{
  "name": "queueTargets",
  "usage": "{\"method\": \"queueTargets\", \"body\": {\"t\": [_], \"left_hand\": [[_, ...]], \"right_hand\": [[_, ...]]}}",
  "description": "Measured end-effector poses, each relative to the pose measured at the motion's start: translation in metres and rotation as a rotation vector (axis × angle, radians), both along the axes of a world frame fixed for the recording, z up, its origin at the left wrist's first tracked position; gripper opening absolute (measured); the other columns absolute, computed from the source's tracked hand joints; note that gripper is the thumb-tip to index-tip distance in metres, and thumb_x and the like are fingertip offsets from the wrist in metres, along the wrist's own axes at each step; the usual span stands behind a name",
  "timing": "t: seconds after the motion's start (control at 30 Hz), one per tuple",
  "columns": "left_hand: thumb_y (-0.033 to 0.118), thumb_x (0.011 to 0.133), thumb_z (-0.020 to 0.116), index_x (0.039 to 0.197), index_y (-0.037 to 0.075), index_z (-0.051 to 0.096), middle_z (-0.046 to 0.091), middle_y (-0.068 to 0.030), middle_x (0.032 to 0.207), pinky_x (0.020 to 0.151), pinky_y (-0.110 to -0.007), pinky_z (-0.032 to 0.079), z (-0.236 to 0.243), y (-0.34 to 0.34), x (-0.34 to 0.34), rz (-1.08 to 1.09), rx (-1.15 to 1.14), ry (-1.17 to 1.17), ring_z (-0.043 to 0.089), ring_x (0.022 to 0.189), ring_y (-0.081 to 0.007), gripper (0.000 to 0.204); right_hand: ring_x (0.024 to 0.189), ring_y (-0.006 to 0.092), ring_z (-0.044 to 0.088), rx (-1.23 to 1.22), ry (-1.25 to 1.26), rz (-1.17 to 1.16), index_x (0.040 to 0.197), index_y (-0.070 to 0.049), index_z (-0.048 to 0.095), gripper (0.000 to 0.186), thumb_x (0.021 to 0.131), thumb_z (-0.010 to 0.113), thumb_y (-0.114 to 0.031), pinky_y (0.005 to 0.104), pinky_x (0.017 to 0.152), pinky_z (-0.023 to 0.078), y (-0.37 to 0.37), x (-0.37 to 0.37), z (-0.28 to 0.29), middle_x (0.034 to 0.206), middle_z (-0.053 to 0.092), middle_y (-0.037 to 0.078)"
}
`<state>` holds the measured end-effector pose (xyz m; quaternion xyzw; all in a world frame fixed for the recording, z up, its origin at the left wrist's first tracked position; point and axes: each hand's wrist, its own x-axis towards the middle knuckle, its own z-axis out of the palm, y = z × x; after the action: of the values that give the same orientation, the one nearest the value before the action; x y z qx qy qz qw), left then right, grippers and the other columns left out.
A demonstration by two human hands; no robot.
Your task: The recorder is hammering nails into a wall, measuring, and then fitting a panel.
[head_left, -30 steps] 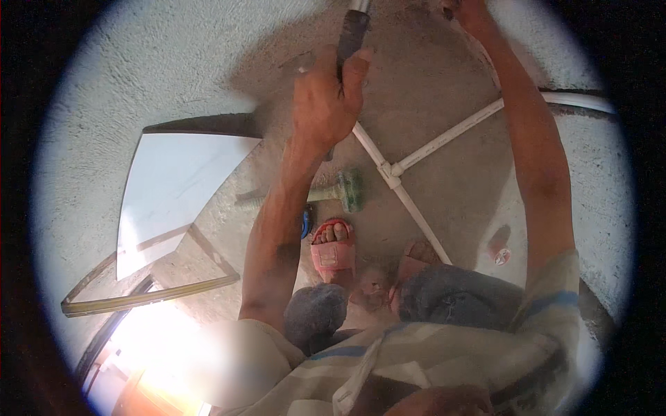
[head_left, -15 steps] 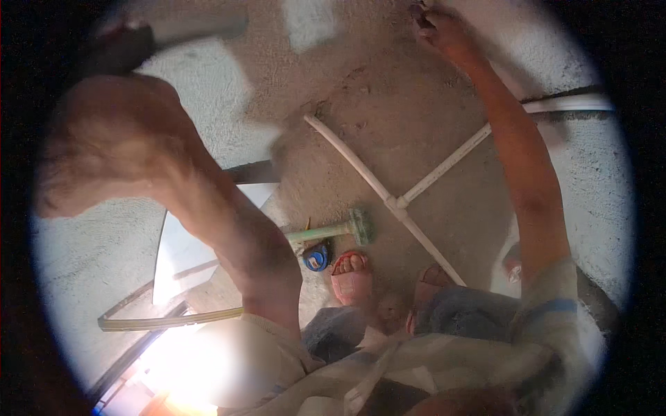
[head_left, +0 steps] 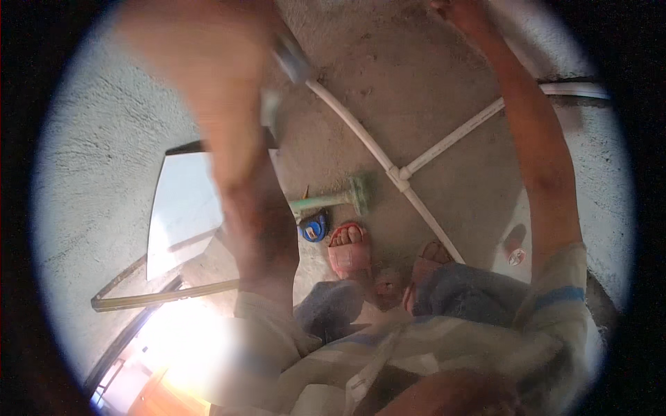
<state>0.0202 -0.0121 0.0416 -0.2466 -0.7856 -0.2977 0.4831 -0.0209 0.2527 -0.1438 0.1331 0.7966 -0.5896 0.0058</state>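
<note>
Grey tool (head_left: pixel 293 62), cream pipe (head_left: pixel 399 175), striped shirt (head_left: pixel 444 336).

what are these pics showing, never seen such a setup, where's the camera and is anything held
There is no machine, only two bare hands, seen by a wide camera worn on the head, looking down. The left hand is blurred, with a grey object beside it; the right hand is cut by the top edge. What either holds, I cannot tell. On the floor lie a branching white pipe, a green hammer-like tool and what looks like a blue tape measure, with a white panel further left.
</note>
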Motion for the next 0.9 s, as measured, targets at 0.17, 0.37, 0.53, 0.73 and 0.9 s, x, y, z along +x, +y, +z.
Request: {"method": "queueTargets", "body": {"t": [0.17,0.37,0.53,0.73,0.9], "left_hand": [[0.029,0.093,0.048,0.072,0.001,0.060,0.060,-0.0183,0.063,0.056,-0.042,0.047,-0.028,0.009,0.004,-0.027,0.064,-0.400,0.060,0.062,-0.0354,0.037],[0.040,0.091,0.047,0.081,0.000,0.057,0.064,-0.0262,0.082,0.069,-0.051,0.051,-0.142,0.044,0.021,-0.087,-0.229,-1.031,0.064,0.078,-0.0435,0.043],[0.029,0.097,0.042,0.088,-0.002,0.059,0.060,-0.0241,0.072,0.055,-0.048,0.044,-0.078,0.009,0.007,-0.039,-0.377,-0.155,0.059,0.063,-0.0392,0.036],[0.037,0.093,0.046,0.088,-0.002,0.059,0.064,-0.0241,0.078,0.066,-0.050,0.049,-0.104,0.042,0.024,-0.133,0.012,-0.646,0.063,0.075,-0.0406,0.042],[0.038,0.090,0.050,0.086,-0.002,0.058,0.064,-0.0250,0.076,0.066,-0.052,0.050,-0.145,0.065,0.030,-0.153,-0.194,-0.985,0.063,0.074,-0.0435,0.041]], "right_hand": [[0.065,0.0111,0.045,-0.226,0.024,0.218,0.088,-0.004,0.056,0.011,0.094,0.048,-0.008,0.0281,0.058,0.039,0.003,0.007,0.022,0.075,0.049,0.002],[0.063,0.0119,0.042,0.299,0.201,0.035,0.091,-0.004,0.058,0.014,0.095,0.049,-0.014,0.0281,0.059,0.038,0.017,-0.019,-0.048,0.075,0.049,0.002],[0.071,0.0142,0.045,0.010,-0.125,-0.007,0.097,-0.003,0.058,0.018,0.095,0.047,-0.017,0.0283,0.066,0.041,-0.019,0.008,0.031,0.081,0.050,0.003],[0.072,0.0150,0.046,-0.128,0.004,-0.066,0.105,-0.003,0.059,0.022,0.094,0.048,-0.020,0.0322,0.068,0.042,0.002,-0.005,0.001,0.087,0.049,0.005],[0.089,0.0238,0.054,0.964,0.550,0.164,0.110,0.000,0.058,0.025,0.089,0.058,-0.013,0.0357,0.080,0.044,0.054,-0.021,-0.075,0.101,0.058,0.013]]}}
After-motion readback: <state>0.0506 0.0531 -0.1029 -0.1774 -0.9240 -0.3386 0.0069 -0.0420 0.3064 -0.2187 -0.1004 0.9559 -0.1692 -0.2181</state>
